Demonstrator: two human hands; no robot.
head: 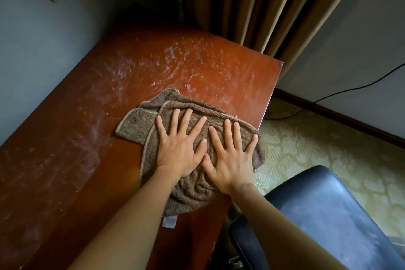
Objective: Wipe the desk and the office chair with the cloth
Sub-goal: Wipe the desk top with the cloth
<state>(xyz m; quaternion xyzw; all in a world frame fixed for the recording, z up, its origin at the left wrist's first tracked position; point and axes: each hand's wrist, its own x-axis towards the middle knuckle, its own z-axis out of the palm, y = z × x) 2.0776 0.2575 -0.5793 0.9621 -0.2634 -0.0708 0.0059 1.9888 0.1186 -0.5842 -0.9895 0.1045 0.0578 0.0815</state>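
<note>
— Where can my hands travel from here?

— From the brown fleecy cloth (197, 151) under my flat, spread left hand (179, 149) and right hand (230, 160), the glossy reddish-brown wooden desk (98, 138) lies bare toward ten, eleven and twelve o'clock; only pale dust streaks (153, 61) cover it.

— And what blocks me?

— At nine to ten o'clock the grey wall (43, 55) meets the desk edge. At one o'clock the brown pleated curtain (263, 2) hangs just beside the far corner. At three o'clock the desktop ends over patterned cream carpet (317, 151). At five o'clock the black padded office chair (324, 215) stands near the desk, beside my right forearm.
</note>
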